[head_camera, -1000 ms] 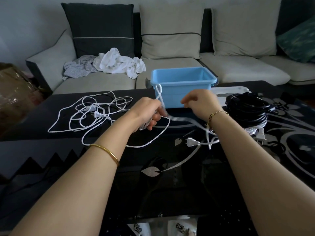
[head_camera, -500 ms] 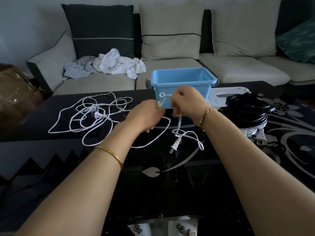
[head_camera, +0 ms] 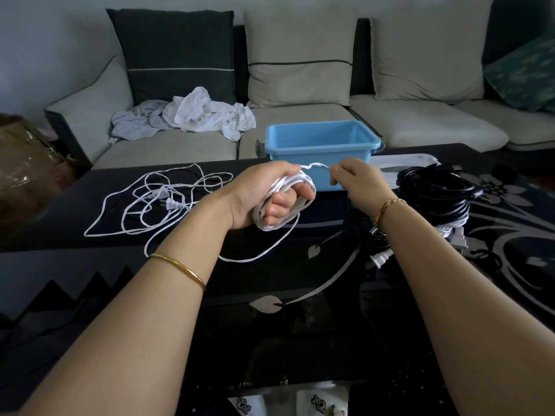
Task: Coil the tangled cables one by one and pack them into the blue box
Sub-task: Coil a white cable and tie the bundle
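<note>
On the dark worktop [head_camera: 315,325] before the blue box [head_camera: 322,151], the white cable [head_camera: 280,187] runs from a loose tangle into loops that the left hand [head_camera: 264,196] clasps in its grip; the right hand [head_camera: 357,183] pinches its strand in a closed grip; light, limp, likely springy, it is best held across all loops.

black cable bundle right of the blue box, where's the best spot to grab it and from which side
Probably its near arc, from above: the black cable bundle lies flat on the table as stacked loops, so fingers curled round all strands there should lift it whole. The right hand is nearest, though it now pinches the white cable.
</note>
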The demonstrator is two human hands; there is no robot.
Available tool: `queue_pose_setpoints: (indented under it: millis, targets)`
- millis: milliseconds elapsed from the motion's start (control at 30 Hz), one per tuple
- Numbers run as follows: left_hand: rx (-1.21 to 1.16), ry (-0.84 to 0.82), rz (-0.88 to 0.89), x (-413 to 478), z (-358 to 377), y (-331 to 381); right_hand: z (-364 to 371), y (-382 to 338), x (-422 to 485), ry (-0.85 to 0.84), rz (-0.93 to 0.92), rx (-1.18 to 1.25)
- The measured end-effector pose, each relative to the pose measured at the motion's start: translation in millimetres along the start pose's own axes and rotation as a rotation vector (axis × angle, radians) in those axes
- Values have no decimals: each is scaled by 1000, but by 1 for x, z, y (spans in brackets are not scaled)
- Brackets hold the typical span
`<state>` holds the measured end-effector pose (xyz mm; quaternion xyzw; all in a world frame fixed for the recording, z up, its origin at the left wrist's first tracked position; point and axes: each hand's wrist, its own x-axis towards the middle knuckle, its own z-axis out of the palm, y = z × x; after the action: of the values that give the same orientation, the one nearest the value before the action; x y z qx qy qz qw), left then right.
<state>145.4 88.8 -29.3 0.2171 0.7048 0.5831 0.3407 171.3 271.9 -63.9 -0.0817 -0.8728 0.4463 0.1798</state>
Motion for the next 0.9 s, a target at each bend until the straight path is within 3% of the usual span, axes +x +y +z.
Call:
queue_pose_setpoints:
  millis: [300, 433, 567, 700, 800, 900]
  targets:
    - [-747, -75, 167, 1, -13, 3, 1, -13, -4, -245, 111, 302]
    - [-1088, -105, 260, 5, -7, 4, 2, -27, -9, -400, 70, 317]
    - [-1305, -45, 370, 9, -5, 8, -3, -40, -12, -492, -13, 142]
    - [-1279, 249, 540, 11, -6, 15, -8, -51, -23, -653, -69, -117]
    - [-1195, 401, 538, 17, -8, 13, -10, -63, -32, -724, -133, -251]
    - [-724, 621, 454, 24, -8, 3, -13, -73, -34, -651, -221, -308]
